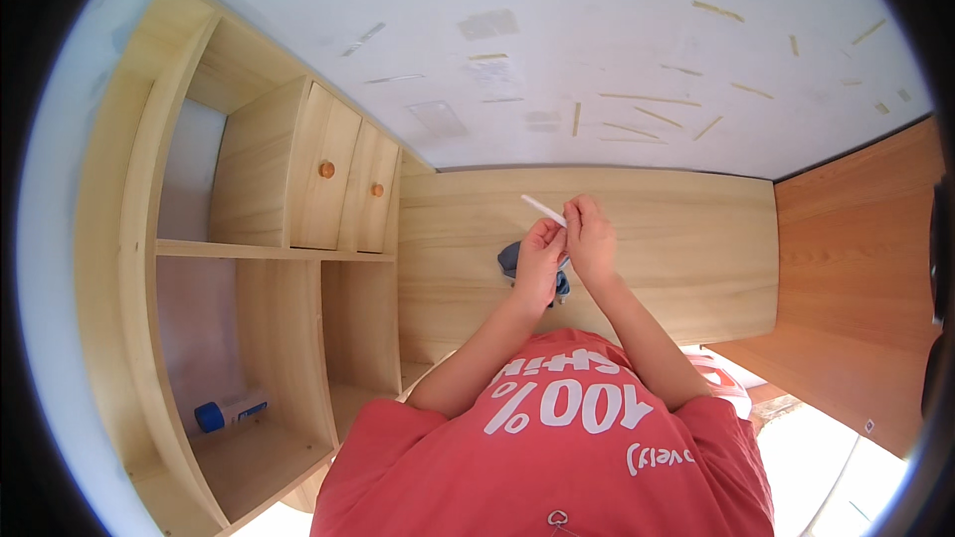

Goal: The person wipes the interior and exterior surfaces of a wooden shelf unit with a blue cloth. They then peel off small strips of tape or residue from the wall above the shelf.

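My left hand (539, 257) and my right hand (592, 239) meet over the wooden desktop. Between their fingertips they pinch a thin white strip or stick (543, 209), whose free end points up and to the left. Its exact kind cannot be told. Below the hands lies a dark grey-blue item (509, 259), partly covered by my left hand. A crumpled blue piece (562, 285), perhaps fabric, shows between my wrists; whether it joins the grey-blue item is hidden.
A light wooden desktop (671, 253) runs along a white wall (582, 30) with bits of tape. On the left stands a shelf unit (239, 250) with two knobbed doors or drawers (328, 171) and a blue-capped container (230, 412). A reddish-brown wooden panel (850, 276) closes the right side.
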A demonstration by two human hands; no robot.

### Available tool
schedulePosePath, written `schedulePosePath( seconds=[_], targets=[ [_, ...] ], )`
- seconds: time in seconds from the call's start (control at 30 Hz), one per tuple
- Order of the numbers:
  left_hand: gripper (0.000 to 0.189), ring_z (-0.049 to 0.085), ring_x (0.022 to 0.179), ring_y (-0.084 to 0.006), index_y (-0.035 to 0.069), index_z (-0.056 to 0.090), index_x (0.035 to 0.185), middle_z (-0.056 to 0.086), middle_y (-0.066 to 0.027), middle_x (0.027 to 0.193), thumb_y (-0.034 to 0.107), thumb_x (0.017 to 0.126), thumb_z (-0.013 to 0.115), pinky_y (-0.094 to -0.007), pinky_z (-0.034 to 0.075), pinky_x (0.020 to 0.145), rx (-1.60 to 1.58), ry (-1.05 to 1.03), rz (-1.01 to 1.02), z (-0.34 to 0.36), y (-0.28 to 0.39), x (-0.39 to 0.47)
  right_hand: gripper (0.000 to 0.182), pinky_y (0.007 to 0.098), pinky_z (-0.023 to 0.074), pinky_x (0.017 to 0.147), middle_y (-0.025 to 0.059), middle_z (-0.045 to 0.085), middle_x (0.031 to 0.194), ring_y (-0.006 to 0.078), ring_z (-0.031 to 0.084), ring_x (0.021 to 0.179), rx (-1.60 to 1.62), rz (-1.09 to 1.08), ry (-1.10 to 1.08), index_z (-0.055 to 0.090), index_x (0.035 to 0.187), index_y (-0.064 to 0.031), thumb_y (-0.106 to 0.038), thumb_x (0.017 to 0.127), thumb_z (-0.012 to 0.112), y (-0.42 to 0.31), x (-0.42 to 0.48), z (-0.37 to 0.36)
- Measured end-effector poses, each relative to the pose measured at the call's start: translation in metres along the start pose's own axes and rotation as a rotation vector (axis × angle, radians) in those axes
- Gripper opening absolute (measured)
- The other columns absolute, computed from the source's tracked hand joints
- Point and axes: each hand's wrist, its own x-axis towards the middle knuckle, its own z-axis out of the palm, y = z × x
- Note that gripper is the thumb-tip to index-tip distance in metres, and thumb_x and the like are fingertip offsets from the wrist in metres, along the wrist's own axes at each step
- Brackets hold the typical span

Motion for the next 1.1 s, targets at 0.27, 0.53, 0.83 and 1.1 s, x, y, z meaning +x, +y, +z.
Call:
schedulePosePath(
  seconds=[0.27, 0.53, 0.83, 1.1],
  targets=[
    [0.024, 0.061, 0.089, -0.0149, 0.007, 0.057, 0.105, 0.064, -0.0030, 0.098, 0.028, 0.100, 0.048, -0.0314, 0.049, 0.078, -0.318, -0.061, -0.326, -0.010, -0.003, 0.008, 0.029, 0.0477, 0.0417, 0.098, 0.0096, 0.065, 0.106, 0.0298, 0.060, 0.096, -0.066, -0.412, 0.122, 0.056, 0.117, -0.0069, -0.005, 0.091, 0.044, 0.007, -0.003, -0.010],
    [0.032, 0.054, 0.114, -0.0157, 0.007, 0.050, 0.127, 0.056, -0.0053, 0.126, 0.024, 0.100, 0.048, -0.0332, 0.046, 0.098, -0.244, -0.047, -0.381, -0.006, -0.017, 0.014, 0.041, 0.0516, 0.0226, 0.113, 0.0122, 0.056, 0.130, 0.0273, 0.051, 0.123, -0.201, -0.457, -0.053, 0.047, 0.135, -0.0079, -0.016, 0.095, 0.045, 0.007, -0.007, -0.020],
    [0.037, 0.047, 0.126, -0.0173, 0.006, 0.047, 0.131, 0.051, -0.0060, 0.134, 0.028, 0.102, 0.037, -0.0370, 0.039, 0.104, -0.311, -0.155, -0.337, 0.011, 0.001, 0.023, 0.043, 0.0498, 0.0239, 0.112, 0.0142, 0.044, 0.141, 0.0315, 0.042, 0.129, -0.222, -0.162, 0.149, 0.051, 0.131, -0.0082, -0.034, 0.097, 0.043, 0.018, 0.018, 0.003],
    [0.028, 0.028, 0.049, -0.0091, 0.009, 0.059, 0.095, 0.032, 0.0043, 0.061, 0.026, 0.101, 0.038, -0.0259, 0.024, 0.043, -0.406, 0.085, -0.167, -0.011, 0.014, 0.098, 0.032, 0.0417, 0.0450, 0.089, 0.0111, 0.059, 0.116, 0.0303, 0.056, 0.106, 0.067, -0.376, 0.162, 0.059, 0.121, -0.0109, -0.018, 0.091, 0.055, 0.024, 0.086, 0.001]
  ],
)
